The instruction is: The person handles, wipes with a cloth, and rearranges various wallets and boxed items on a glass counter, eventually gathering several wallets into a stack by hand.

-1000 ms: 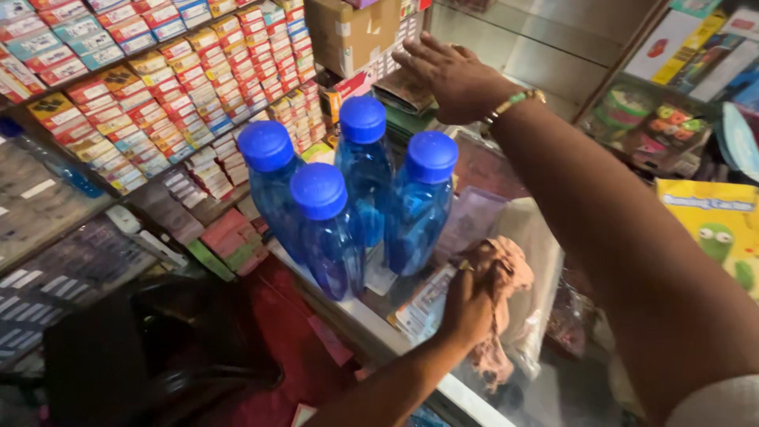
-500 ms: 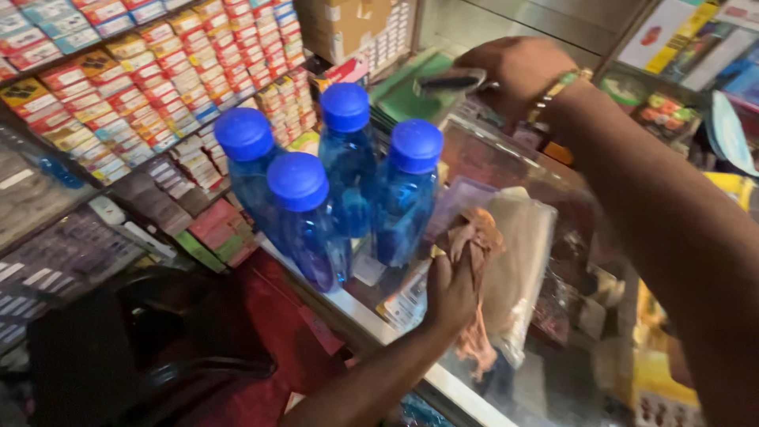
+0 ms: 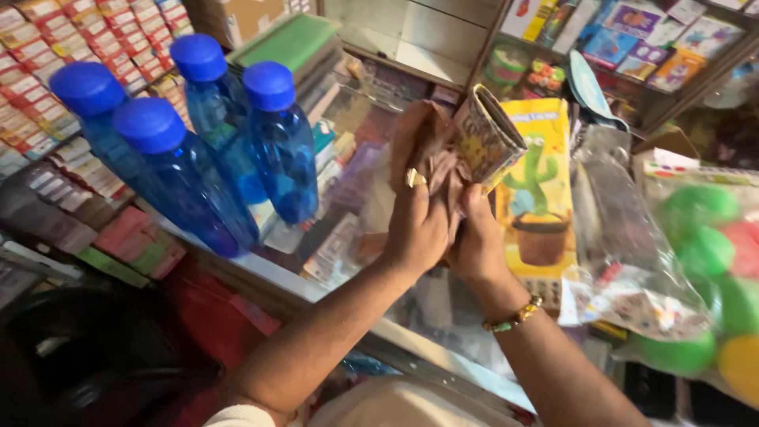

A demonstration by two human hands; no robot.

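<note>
Now left hand fingers clutch brown cloth; right hand fingers pinch patterned box, above glass counter.

Your left hand covers most of the brownish cloth, so you can't tell how your right hand grips the small patterned box behind it. The four blue bottles hide the glass counter's left edge. The bag of coloured balls is blurred and runs off the right edge.
</note>
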